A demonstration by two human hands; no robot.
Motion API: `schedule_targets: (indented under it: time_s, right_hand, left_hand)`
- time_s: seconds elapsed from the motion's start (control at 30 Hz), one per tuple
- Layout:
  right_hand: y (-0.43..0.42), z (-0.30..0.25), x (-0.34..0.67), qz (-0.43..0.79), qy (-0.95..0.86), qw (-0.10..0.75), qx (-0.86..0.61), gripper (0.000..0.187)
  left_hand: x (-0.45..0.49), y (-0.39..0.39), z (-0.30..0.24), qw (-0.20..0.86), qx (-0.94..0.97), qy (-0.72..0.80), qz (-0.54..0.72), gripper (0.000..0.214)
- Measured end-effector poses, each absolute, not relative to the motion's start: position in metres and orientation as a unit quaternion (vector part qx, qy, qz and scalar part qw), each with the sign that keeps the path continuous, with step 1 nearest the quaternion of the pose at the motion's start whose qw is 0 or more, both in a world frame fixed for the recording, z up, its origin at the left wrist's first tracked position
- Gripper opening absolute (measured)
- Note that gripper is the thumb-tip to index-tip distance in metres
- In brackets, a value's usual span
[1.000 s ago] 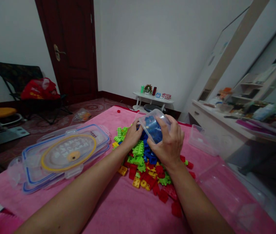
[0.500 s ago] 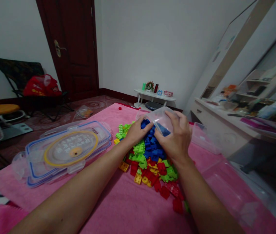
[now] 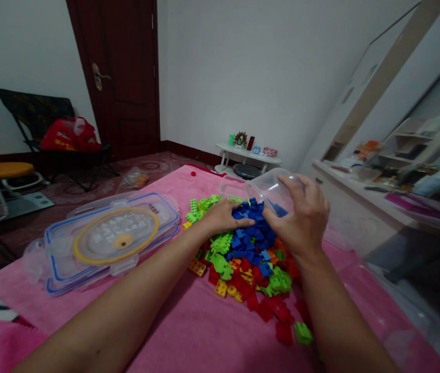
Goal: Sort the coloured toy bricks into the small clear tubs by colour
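My right hand (image 3: 304,217) grips a clear plastic container (image 3: 269,182) by its side, tilted on its side over the pile. A few blue bricks show inside it near the thumb. My left hand (image 3: 225,215) rests against the heap of blue toy bricks (image 3: 248,238), thumb stretched out apart from the fingers; some fingertips are hidden behind the bricks. Around the blue heap lie green bricks (image 3: 220,263), red bricks (image 3: 284,331) and yellow bricks (image 3: 196,267).
Stacked clear lids (image 3: 60,233) with blue seals lie on the pink cloth (image 3: 189,331) at left, an oval yellow-rimmed one on top. Another clear container (image 3: 379,300) stands at right. A small red piece (image 3: 193,174) sits near the far edge. Beyond are a dresser and a low white table.
My right hand has moved right with the container, away from my left hand. More blue bricks now lie spread on the pile. My left thumb has swung forward over them.
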State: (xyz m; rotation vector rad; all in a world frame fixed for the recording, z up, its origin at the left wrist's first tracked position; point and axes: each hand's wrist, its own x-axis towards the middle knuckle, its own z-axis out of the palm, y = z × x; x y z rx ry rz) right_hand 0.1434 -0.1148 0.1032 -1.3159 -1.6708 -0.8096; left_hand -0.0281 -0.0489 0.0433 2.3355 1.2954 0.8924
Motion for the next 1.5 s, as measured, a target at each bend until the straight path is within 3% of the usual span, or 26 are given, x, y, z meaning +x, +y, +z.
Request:
schedule_targets:
  time_s: [0.17, 0.37, 1.0, 1.23, 1.5]
  right_hand:
    - [-0.116, 0.107, 0.145, -0.330, -0.685, 0.424, -0.492, 0.057]
    - [-0.119, 0.109, 0.145, -0.334, -0.700, 0.429, -0.462, 0.059]
    - [-0.119, 0.105, 0.144, -0.361, -0.736, 0.443, -0.363, 0.065]
    - [-0.121, 0.101, 0.142, -0.348, -0.750, 0.431, -0.362, 0.063]
    - [-0.121, 0.098, 0.139, -0.340, -0.757, 0.442, -0.341, 0.062]
  left_hand:
    - [-0.026, -0.049, 0.049, 0.201, 0.801, 0.434, 0.360, 0.065]
    - [-0.023, -0.052, 0.052, 0.174, 0.777, 0.458, 0.395, 0.076]
    - [-0.026, -0.038, 0.051, 0.238, 0.690, 0.366, 0.577, 0.028]
    - [-0.027, -0.029, 0.048, 0.316, 0.626, 0.311, 0.642, 0.017]
    - [-0.032, -0.033, 0.056, 0.321, 0.586, 0.305, 0.679, 0.018]
